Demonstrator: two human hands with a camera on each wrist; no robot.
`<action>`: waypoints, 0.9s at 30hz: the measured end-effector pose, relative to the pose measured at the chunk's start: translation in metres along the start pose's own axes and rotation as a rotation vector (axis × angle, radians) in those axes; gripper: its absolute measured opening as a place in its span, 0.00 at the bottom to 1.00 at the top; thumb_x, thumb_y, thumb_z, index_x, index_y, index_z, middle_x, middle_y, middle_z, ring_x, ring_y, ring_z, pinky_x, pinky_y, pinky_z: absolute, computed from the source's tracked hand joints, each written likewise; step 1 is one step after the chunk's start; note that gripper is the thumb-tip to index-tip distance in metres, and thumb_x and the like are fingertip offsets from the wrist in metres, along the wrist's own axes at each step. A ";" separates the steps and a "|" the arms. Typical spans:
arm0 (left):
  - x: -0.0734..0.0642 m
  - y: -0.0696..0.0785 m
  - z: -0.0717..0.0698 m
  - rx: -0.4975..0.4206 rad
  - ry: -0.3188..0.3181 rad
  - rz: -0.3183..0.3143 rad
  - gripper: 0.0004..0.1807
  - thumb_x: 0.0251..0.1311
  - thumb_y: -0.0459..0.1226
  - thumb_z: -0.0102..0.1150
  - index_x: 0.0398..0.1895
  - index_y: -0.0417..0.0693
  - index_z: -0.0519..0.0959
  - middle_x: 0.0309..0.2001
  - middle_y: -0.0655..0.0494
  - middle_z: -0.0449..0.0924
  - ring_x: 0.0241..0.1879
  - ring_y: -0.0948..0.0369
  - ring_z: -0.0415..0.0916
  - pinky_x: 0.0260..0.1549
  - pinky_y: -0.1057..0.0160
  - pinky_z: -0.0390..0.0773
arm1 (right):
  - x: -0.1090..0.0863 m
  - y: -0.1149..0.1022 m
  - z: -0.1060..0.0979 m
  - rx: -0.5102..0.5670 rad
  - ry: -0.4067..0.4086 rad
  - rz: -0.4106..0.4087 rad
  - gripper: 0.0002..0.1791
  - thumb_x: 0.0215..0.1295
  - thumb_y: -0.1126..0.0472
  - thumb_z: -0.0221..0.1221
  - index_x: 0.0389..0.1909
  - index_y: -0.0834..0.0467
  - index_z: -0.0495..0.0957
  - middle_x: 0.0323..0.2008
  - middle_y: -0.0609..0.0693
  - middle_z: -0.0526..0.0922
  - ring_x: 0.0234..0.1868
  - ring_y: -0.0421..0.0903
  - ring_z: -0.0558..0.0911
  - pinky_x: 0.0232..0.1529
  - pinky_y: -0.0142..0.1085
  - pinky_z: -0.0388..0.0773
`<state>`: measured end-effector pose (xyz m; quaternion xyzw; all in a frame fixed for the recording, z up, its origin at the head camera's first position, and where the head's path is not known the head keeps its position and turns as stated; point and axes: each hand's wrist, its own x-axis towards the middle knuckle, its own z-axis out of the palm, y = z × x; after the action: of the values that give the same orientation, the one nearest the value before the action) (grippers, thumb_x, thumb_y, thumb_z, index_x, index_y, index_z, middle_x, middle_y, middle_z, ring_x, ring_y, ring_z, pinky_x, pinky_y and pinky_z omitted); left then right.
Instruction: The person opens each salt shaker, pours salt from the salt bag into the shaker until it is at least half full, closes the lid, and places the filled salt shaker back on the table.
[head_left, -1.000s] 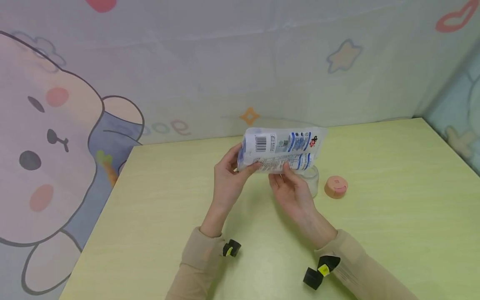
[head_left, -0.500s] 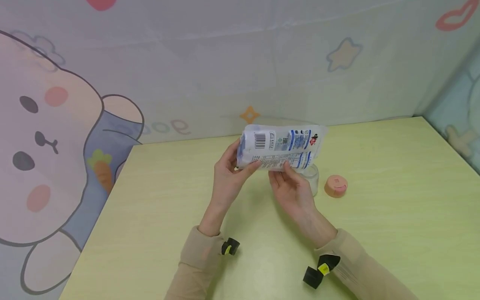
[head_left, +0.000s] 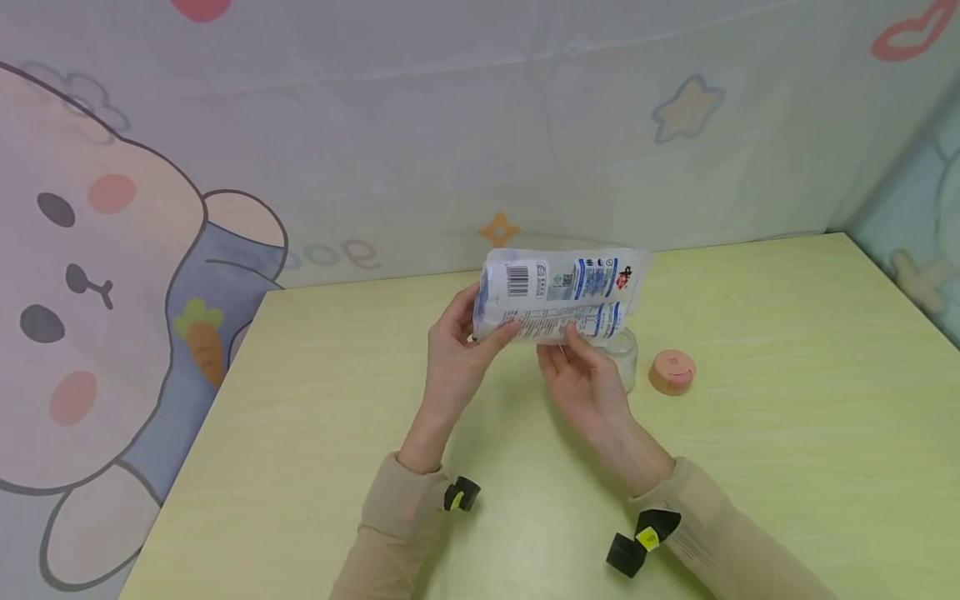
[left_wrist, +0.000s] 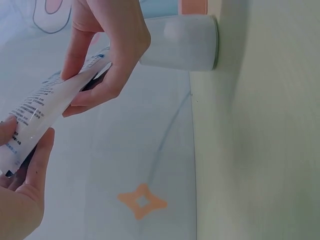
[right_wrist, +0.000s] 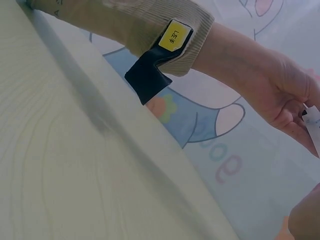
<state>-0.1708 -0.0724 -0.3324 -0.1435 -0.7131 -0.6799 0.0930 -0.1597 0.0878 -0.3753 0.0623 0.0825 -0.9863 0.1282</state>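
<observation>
A white plastic pouch (head_left: 562, 292) with blue print and a barcode is held sideways above the table, its printed side toward the head camera. My left hand (head_left: 456, 358) grips its left end, thumb in front and fingers behind. Along the lower edge, my right hand (head_left: 588, 387) pinches the pouch between thumb and fingers. The left wrist view shows both thumbs on the printed face of the pouch (left_wrist: 45, 110). Behind my right hand stands a clear jar (head_left: 625, 362), partly hidden by the hand and pouch. In the right wrist view only a corner of the pouch shows.
A round pink lid (head_left: 672, 372) lies on the pale yellow-green table (head_left: 787, 442), to the right of the jar. A cloth backdrop (head_left: 420, 125) with cartoon prints hangs behind the table's back edge. Black camera mounts (head_left: 637, 542) are strapped at the cuffs.
The pouch has risen slightly and its printed face has tipped a little more toward the head camera. Both hands keep their hold, almost unmoved; jar and lid stay in place.
</observation>
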 end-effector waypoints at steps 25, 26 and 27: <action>0.000 0.001 0.002 -0.028 -0.009 0.008 0.30 0.53 0.28 0.67 0.62 0.46 0.72 0.53 0.43 0.79 0.46 0.59 0.79 0.38 0.69 0.82 | -0.001 -0.001 0.000 0.028 -0.010 -0.004 0.13 0.71 0.67 0.49 0.49 0.48 0.73 0.45 0.46 0.82 0.47 0.42 0.79 0.56 0.32 0.74; 0.000 0.001 0.002 -0.029 -0.010 0.008 0.30 0.53 0.28 0.67 0.62 0.45 0.72 0.53 0.43 0.79 0.46 0.59 0.79 0.38 0.69 0.82 | -0.001 -0.001 0.000 0.029 -0.009 -0.004 0.13 0.71 0.67 0.49 0.49 0.48 0.73 0.45 0.46 0.82 0.47 0.42 0.79 0.56 0.32 0.74; 0.000 0.001 0.002 -0.029 -0.012 0.008 0.30 0.53 0.28 0.67 0.62 0.45 0.72 0.53 0.43 0.79 0.46 0.59 0.79 0.38 0.69 0.82 | -0.001 -0.002 0.000 0.032 -0.008 -0.003 0.13 0.71 0.67 0.49 0.49 0.48 0.73 0.45 0.46 0.82 0.46 0.42 0.79 0.56 0.32 0.74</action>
<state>-0.1698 -0.0705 -0.3314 -0.1519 -0.7030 -0.6890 0.0893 -0.1595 0.0894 -0.3746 0.0602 0.0662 -0.9880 0.1261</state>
